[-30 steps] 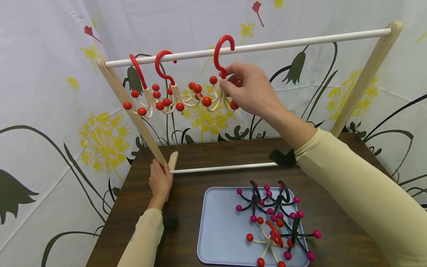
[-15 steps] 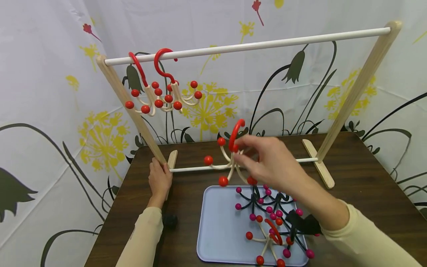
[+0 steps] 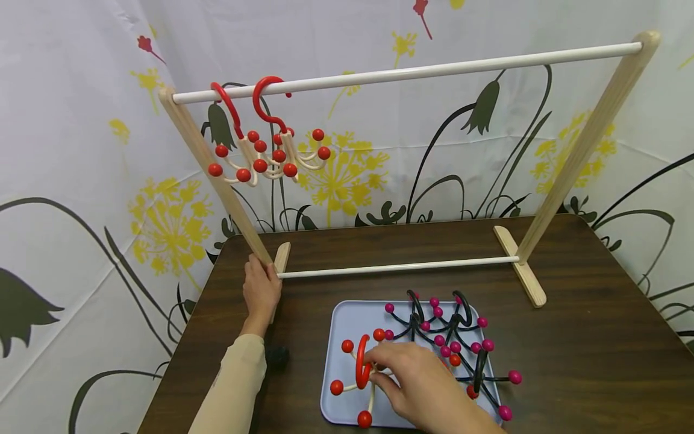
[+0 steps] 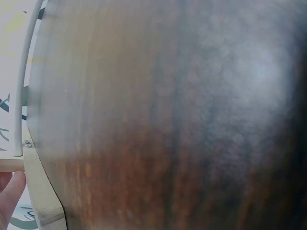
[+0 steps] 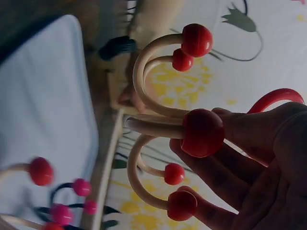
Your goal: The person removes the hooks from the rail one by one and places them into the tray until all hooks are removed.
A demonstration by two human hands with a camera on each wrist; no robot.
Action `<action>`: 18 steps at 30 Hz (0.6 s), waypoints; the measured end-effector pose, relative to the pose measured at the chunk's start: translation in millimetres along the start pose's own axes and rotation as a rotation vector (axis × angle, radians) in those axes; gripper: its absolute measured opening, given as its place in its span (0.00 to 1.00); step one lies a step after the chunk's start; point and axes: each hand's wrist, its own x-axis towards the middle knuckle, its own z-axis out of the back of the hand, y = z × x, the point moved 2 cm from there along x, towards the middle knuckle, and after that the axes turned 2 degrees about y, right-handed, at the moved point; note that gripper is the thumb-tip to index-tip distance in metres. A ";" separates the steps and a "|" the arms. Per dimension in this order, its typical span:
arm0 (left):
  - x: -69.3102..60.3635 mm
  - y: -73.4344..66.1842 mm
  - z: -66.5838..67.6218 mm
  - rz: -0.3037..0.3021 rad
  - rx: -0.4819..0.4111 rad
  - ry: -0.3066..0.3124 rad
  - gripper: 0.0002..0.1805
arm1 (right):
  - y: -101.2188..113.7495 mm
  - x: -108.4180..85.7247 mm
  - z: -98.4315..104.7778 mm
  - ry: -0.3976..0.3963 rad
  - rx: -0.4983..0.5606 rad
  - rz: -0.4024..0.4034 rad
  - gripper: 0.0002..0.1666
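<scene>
My right hand (image 3: 414,380) pinches a multi-armed hook hanger (image 3: 360,367) by its red hook, over the pale blue tray (image 3: 338,325). Its cream arms with red ball tips spread out close in the right wrist view. My left hand (image 3: 262,293) grips the foot of the left post of a wooden rack (image 3: 217,178); a thumb (image 4: 13,194) shows against the wood in the left wrist view. Two similar red hangers, one (image 3: 230,111) farther left than the other (image 3: 261,105), hang from the white top rail. On the tray, another red-tipped hanger is mostly hidden behind my right hand.
Black hangers with pink balls lie on the tray: one (image 3: 414,319) at the back, another (image 3: 455,325) beside it, and a third (image 3: 480,377) overhanging the right edge. The rack's lower white bar (image 3: 398,267) crosses the table (image 3: 585,337) behind the tray. A patterned curtain hangs behind.
My right hand has come down from the top rail to the tray with the red hanger still in its fingers. Two hangers stay on the rail. My left hand has stayed on the post.
</scene>
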 end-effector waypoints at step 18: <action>-0.5 -0.4 1.4 0.000 -0.002 -0.005 0.16 | -44.5 -8.7 -41.5 -0.002 -0.052 -0.193 0.12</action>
